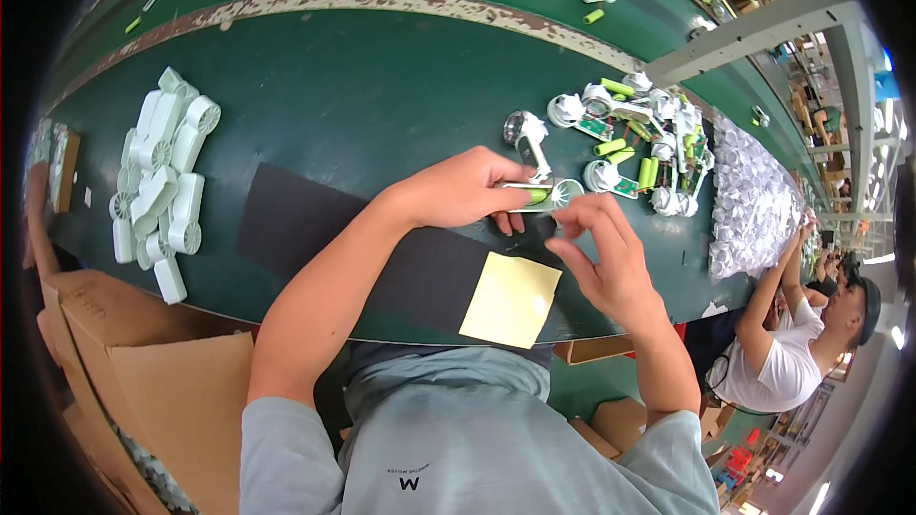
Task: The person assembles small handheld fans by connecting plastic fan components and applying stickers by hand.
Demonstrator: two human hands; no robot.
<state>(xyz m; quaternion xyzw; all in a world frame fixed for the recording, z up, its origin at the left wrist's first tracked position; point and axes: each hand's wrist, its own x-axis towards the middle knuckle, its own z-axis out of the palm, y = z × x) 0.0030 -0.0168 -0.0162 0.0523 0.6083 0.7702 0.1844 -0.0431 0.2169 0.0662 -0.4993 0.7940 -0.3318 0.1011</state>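
Observation:
My left hand [469, 189] is closed around a pale plastic housing [569, 193] with a round slotted end, above the dark green bench. Inside the housing lies a green cylindrical battery [538, 195]. Just beyond my left fingers, a white part with a shiny round head [523, 129] stands up; I cannot tell whether it is joined to the housing. My right hand [611, 262] is beside the slotted end, its thumb and forefinger apart with nothing visible between them. Below both hands, a yellow paper sheet [510, 300] rests on a black mat [315, 219].
Pale empty shells [162, 172] are heaped at left. To the right lie white round-headed assemblies [663, 148] with batteries and circuit boards, beside a bag of white pieces [754, 200]. A cardboard box [176, 391] stands at lower left. A person in a white shirt [778, 362] works at right.

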